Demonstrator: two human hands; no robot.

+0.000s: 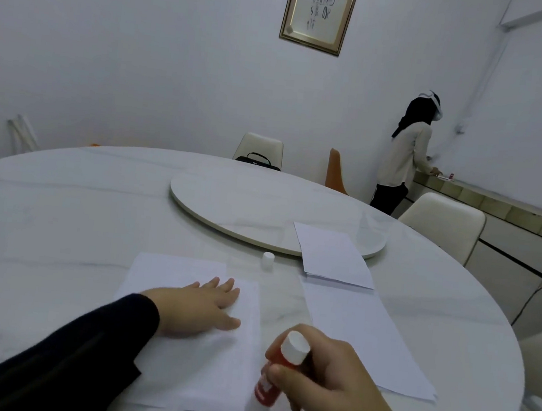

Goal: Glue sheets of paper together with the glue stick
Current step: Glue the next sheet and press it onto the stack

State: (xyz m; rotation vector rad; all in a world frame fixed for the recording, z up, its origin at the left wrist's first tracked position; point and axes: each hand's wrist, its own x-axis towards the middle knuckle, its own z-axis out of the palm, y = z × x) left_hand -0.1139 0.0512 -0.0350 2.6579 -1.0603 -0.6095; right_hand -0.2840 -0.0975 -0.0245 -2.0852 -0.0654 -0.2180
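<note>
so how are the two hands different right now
The left hand lies flat with straight fingers, pressing the paper; the right hand is curled round the glue stick. The left shows a dark sleeve; the right wrist looks bare. Both are low over the table.

head camera: one view only | looks forward and down from the person's head | close over the round table [61,216] | far wall [144,58] behind

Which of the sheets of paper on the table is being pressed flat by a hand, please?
The nearest sheet, under the flat left hand; the two sheets to its right lie untouched.
</note>
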